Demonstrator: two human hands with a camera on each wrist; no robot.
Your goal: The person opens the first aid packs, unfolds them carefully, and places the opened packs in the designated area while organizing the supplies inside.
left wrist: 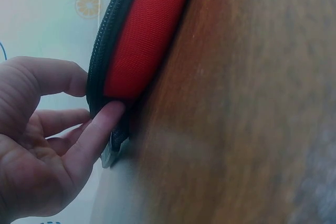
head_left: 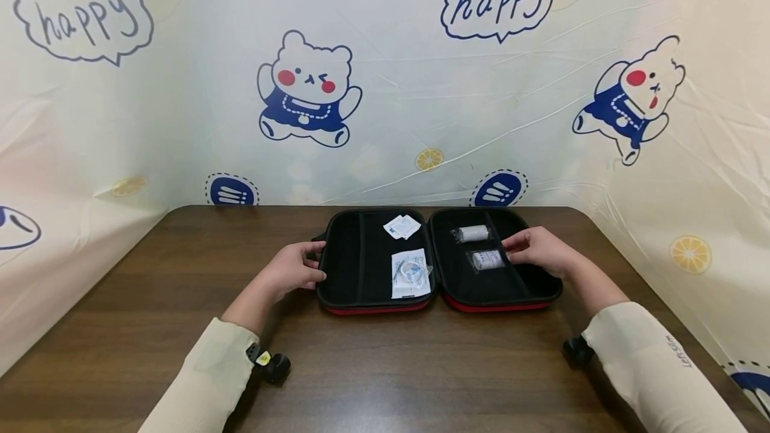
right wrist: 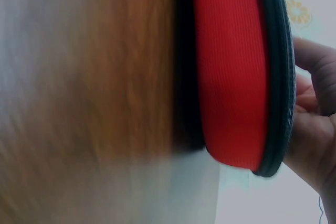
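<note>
A zip case lies open flat on the table, black inside and red outside; its left half is beside my left hand. That hand grips the outer edge, thumb on the red side and fingers at the zipper rim. My right hand reaches over the right half, thumb and fingertips pinching the dark elastic strap. Left of the strap lie two clear-wrapped white rolls, an upper roll and a lower roll. In the right wrist view the case wall hides the fingertips.
In the left half lie small white packets and a larger white packet with a round clear part. Another strap crosses that half. The brown table ends at a printed curtain.
</note>
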